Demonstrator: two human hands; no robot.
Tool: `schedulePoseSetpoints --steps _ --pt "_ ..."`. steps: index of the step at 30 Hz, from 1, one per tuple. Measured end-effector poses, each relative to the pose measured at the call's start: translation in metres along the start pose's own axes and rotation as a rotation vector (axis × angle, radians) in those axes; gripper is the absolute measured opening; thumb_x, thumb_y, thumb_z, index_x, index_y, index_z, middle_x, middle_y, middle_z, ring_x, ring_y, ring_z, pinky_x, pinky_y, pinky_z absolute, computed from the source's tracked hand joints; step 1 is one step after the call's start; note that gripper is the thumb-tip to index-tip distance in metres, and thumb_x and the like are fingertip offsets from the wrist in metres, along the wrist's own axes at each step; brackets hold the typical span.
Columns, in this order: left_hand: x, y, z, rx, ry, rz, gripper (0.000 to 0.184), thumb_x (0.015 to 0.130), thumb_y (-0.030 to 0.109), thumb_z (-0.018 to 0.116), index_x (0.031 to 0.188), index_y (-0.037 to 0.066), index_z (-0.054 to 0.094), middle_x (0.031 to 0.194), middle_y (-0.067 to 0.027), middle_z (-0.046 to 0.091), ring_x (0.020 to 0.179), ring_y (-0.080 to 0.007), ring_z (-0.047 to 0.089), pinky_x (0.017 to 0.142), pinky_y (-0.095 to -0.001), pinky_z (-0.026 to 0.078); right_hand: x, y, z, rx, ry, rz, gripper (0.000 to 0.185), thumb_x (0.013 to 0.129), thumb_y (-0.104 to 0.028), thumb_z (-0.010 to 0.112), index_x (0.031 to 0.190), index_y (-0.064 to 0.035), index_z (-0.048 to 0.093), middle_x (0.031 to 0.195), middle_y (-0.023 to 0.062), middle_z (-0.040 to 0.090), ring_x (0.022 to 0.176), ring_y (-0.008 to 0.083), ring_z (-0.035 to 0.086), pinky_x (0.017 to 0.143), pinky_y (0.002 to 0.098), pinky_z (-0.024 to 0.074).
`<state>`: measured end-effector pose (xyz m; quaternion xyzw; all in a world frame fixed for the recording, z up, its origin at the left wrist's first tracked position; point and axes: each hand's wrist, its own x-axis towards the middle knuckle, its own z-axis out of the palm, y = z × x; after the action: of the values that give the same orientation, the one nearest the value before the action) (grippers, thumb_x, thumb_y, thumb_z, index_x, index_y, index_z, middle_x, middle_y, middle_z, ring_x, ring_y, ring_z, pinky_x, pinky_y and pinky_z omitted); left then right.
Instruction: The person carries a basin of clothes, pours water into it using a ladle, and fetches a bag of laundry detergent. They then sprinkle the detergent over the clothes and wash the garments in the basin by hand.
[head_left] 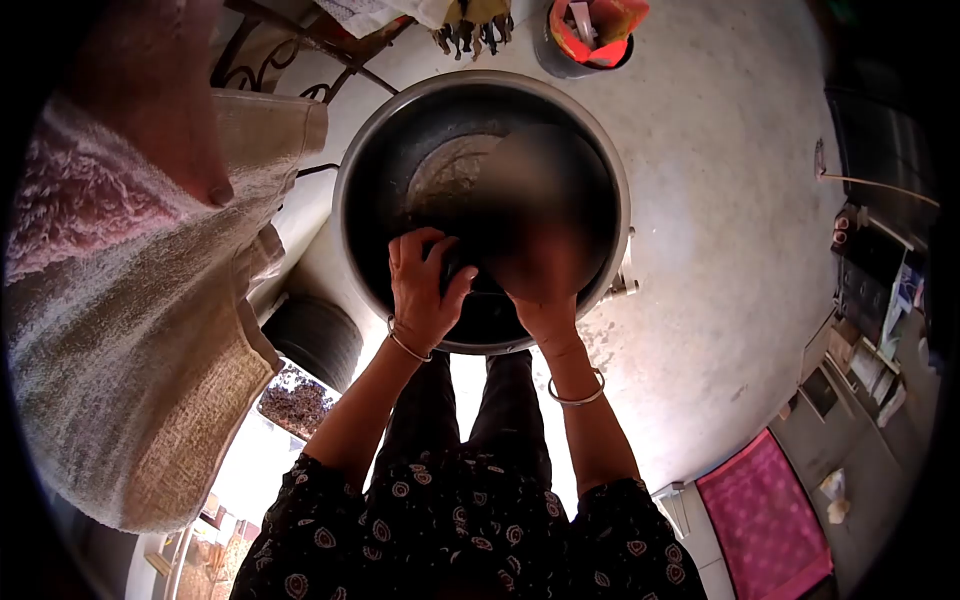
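Observation:
A large round metal basin (357, 250) with a dark inside stands in front of my legs. Over its near side, my left hand (425, 285) has bent fingers, the thumb apart from the index finger. Something dark lies against those fingers; I cannot make out what it is. My right hand (545, 305) reaches into the basin on the right, its fingers hidden by a blurred patch. A pale, round shine (450, 170) shows inside the basin, toward the back. Each wrist wears a bangle.
Light towels (170, 350) hang close on the left, beside a pink fluffy cloth (85, 195). A dark bucket (315, 340) stands below them. Behind the basin is a bin with a red liner (600, 35). A pink mat (765, 515) lies at the lower right.

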<state>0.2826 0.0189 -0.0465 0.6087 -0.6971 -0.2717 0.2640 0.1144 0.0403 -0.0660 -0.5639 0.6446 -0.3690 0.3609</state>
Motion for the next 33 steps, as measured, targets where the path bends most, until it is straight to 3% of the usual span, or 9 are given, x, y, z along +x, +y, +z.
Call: schedulePoseSetpoints --steps 3,7,10,14,15,19,26,29,33 --pt "-0.023 -0.022 0.025 0.268 -0.198 0.010 0.040 0.073 0.034 0.063 0.103 0.007 0.061 0.124 -0.0129 0.039 0.116 -0.0342 0.033 0.095 -0.0515 0.024 -0.011 0.003 0.010 -0.312 -0.085 -0.097 0.046 0.077 -0.031 0.063 0.115 -0.0075 0.052 0.117 0.0119 0.044 0.114 0.0348 0.037 0.090 0.0445 0.0344" --pt "-0.002 -0.033 0.056 0.345 -0.174 0.019 0.043 0.074 0.032 0.061 0.111 0.012 0.058 0.129 -0.0130 0.032 0.120 -0.0354 0.027 0.094 -0.0583 0.022 -0.002 0.041 0.038 -0.617 -0.141 -0.138 0.055 0.078 -0.028 0.059 0.126 -0.0070 0.041 0.125 0.0128 0.038 0.120 0.0386 0.032 0.093 0.0487 0.0315" --pt "0.023 -0.049 0.078 0.440 -0.276 -0.016 0.044 0.074 0.029 0.059 0.116 0.014 0.054 0.126 -0.0142 0.034 0.114 -0.0340 0.031 0.092 -0.0566 0.025 0.031 0.053 0.049 -0.637 -0.153 -0.009 0.056 0.077 -0.026 0.060 0.125 -0.0058 0.040 0.123 0.0141 0.040 0.114 0.0381 0.037 0.089 0.0490 0.0346" --pt "0.066 -0.058 0.089 0.640 -0.312 0.004 0.045 0.074 0.028 0.058 0.117 0.015 0.052 0.114 -0.0136 0.046 0.091 -0.0300 0.048 0.075 -0.0440 0.042 0.070 0.071 0.055 -0.712 -0.091 0.004 0.055 0.075 -0.027 0.062 0.120 -0.0048 0.041 0.115 0.0159 0.046 0.100 0.0351 0.050 0.077 0.0480 0.0437" --pt "0.076 -0.054 0.084 0.655 -0.138 0.080 0.037 0.077 0.030 0.057 0.109 0.012 0.058 0.097 -0.0140 0.056 0.079 -0.0298 0.056 0.064 -0.0408 0.047 0.079 0.072 0.056 -0.709 -0.076 0.069 0.052 0.076 -0.028 0.062 0.118 -0.0044 0.043 0.112 0.0160 0.048 0.097 0.0353 0.052 0.075 0.0477 0.0451" --pt "0.115 -0.059 0.089 0.338 -0.346 -0.307 0.036 0.083 0.037 0.052 0.088 0.003 0.062 0.078 -0.0230 0.061 0.079 -0.0379 0.060 0.072 -0.0454 0.047 0.097 0.067 0.059 -0.663 -0.033 0.336 0.041 0.079 -0.030 0.060 0.108 -0.0034 0.047 0.104 0.0168 0.054 0.089 0.0370 0.057 0.071 0.0467 0.0487" --pt "0.106 -0.071 0.064 -0.069 -0.155 -0.506 0.043 0.083 0.041 0.052 0.097 0.000 0.060 0.089 -0.0234 0.061 0.089 -0.0415 0.057 0.077 -0.0456 0.044 0.107 0.040 0.037 -0.427 -0.102 0.510 0.036 0.081 -0.029 0.060 0.105 -0.0038 0.048 0.111 0.0154 0.053 0.091 0.0374 0.057 0.074 0.0457 0.0469" --pt "0.070 -0.053 0.043 0.040 -0.018 -0.236 0.037 0.080 0.029 0.059 0.105 0.001 0.056 0.095 -0.0184 0.061 0.093 -0.0367 0.057 0.077 -0.0434 0.045 0.081 0.001 0.037 -0.766 0.145 0.205 0.037 0.079 -0.021 0.062 0.109 -0.0050 0.048 0.112 0.0131 0.053 0.096 0.0316 0.054 0.078 0.0406 0.0439" --pt "0.053 0.016 -0.017 0.256 0.180 0.183 0.034 0.074 0.019 0.065 0.103 0.003 0.059 0.089 -0.0193 0.061 0.085 -0.0353 0.059 0.074 -0.0397 0.048 0.063 -0.046 0.022 -0.618 0.169 -0.099 0.040 0.074 -0.011 0.062 0.111 -0.0063 0.048 0.114 0.0107 0.052 0.100 0.0270 0.051 0.080 0.0367 0.0410"
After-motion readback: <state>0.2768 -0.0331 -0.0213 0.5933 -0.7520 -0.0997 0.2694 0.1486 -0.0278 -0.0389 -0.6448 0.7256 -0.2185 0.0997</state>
